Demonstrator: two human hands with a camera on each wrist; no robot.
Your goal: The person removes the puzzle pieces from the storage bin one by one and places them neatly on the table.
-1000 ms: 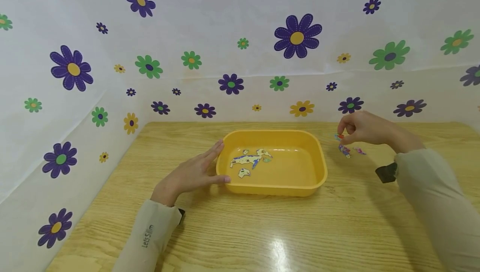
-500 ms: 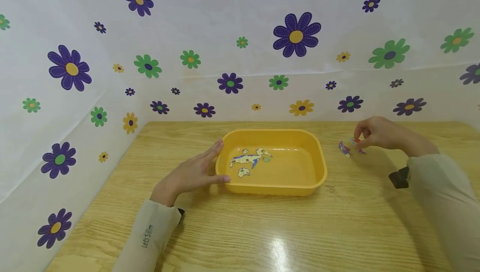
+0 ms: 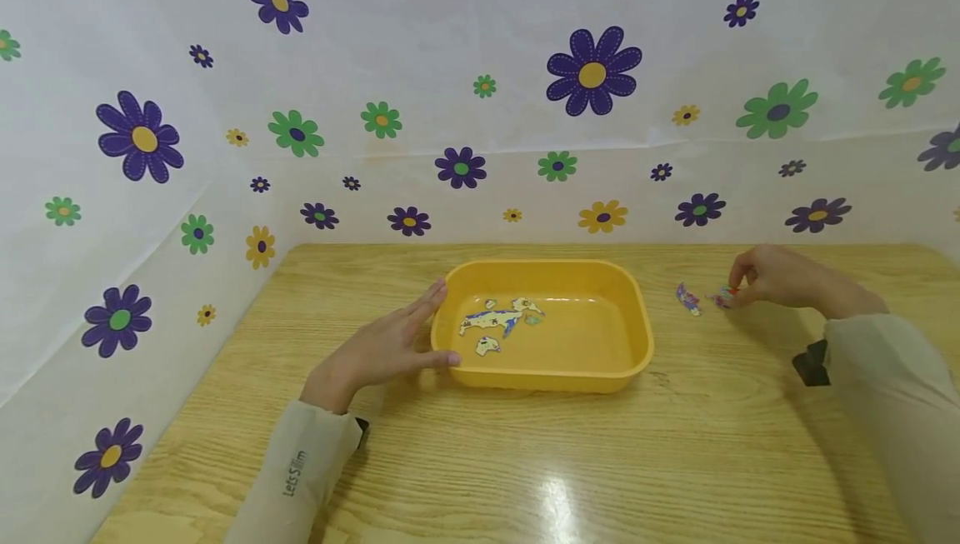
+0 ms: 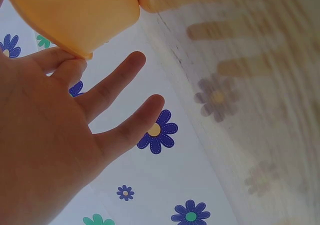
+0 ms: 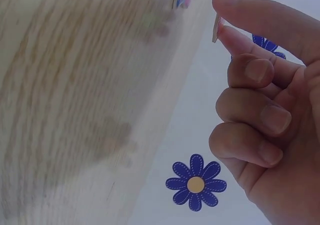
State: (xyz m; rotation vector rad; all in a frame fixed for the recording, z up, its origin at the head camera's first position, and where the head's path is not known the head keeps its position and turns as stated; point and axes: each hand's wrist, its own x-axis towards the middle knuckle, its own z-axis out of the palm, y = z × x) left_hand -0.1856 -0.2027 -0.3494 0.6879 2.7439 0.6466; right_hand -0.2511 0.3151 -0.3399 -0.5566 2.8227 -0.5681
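My left hand rests at the left end of a yellow plastic tray. Its thumb lies over the front rim and its fingers stretch along the left side; in the left wrist view two fingers are straight and off the tray. At the right, my right hand pinches a small flat puzzle piece between thumb and index finger, the other fingers curled. The held piece shows red in the head view. Just under it lies a pink-purple piece, partly hidden, and to its left a purple-blue piece.
Inside the tray's left half lie several cream and blue flat pieces and a small greenish one. The wooden table reaches back to a white flower-print cloth, which also stands along the left side.
My right hand has moved right and slightly down with the pinched puzzle piece, from above the purple-blue piece to over the pink-purple one. The left hand and tray stay put.
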